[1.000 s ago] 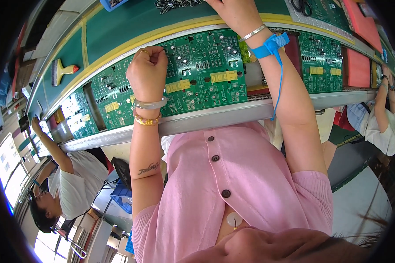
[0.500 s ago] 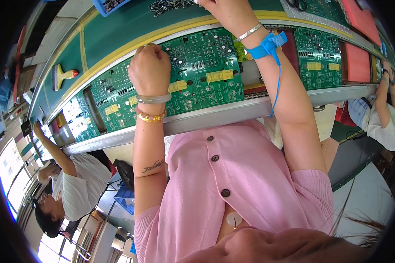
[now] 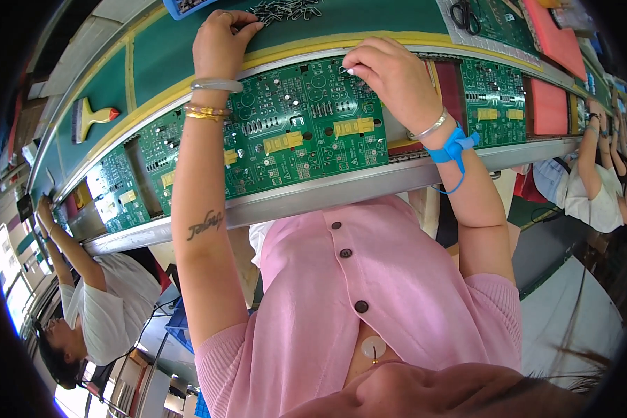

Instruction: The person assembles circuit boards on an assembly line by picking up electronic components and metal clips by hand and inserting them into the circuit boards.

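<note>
My left hand [image 3: 223, 42] is up at the near left edge of a pile of small dark parts with wire leads [image 3: 292, 10]. Its thumb and forefinger are bent together, and whatever lies between them is too small to make out. Over the upper right of a green circuit board [image 3: 320, 150], my right hand [image 3: 397, 73] pinches with thumb and forefinger. Something tiny shows at those fingertips, close to the board, its kind unclear. Yellow blocks [image 3: 283, 141] and rows of small components stand on the board. A blue strap [image 3: 453, 145] with a cord circles my right wrist.
A metal rail [image 3: 306, 187] runs along the near side of the boards. Another circuit board [image 3: 493, 97] sits to the right, beside red foam [image 3: 549, 108]. A brush [image 3: 93, 118] lies at left, scissors [image 3: 465, 17] at far right. Co-workers [image 3: 111, 299] sit along the line.
My left hand has left the board and moved up to the pile of parts. My right hand has come down from the pile to the board's upper right.
</note>
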Demonstrator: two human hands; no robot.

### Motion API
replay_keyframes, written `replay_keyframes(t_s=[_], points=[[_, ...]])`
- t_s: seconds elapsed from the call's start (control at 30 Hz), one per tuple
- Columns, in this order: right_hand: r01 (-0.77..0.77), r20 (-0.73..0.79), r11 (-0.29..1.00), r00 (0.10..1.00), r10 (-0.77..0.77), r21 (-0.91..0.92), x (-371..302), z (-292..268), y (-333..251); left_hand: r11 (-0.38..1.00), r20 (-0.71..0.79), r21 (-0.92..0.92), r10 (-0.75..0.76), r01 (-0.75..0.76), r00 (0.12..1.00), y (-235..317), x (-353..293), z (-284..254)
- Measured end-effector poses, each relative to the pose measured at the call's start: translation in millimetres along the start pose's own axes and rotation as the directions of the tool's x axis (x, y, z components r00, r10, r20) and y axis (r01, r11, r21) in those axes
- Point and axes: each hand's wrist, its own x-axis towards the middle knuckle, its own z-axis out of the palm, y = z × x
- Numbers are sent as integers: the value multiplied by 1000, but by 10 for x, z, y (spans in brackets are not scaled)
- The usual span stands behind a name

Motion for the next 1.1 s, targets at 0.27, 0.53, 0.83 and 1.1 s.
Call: replay_keyframes(t_s=[0.27, 0.53, 0.83, 1.1], points=[[200, 122, 948, 977, -174, -248, 144, 153, -12, 995, 50, -81, -58, 62, 997, -124, 12, -158], [286, 256, 878, 947, -196, -385, 280, 126, -154, 913, 170, -350, -158, 209, 973, 75, -422, -454], [400, 372, 758, 901, -222, -515, 309, 143, -203, 828, 235, -485, -186, 282, 954, 74, -824, -503], [508, 445, 663, 850, -282, -550, 309, 110, -165, 844, 213, -429, -251, 321, 944, 167, -854, -512]])
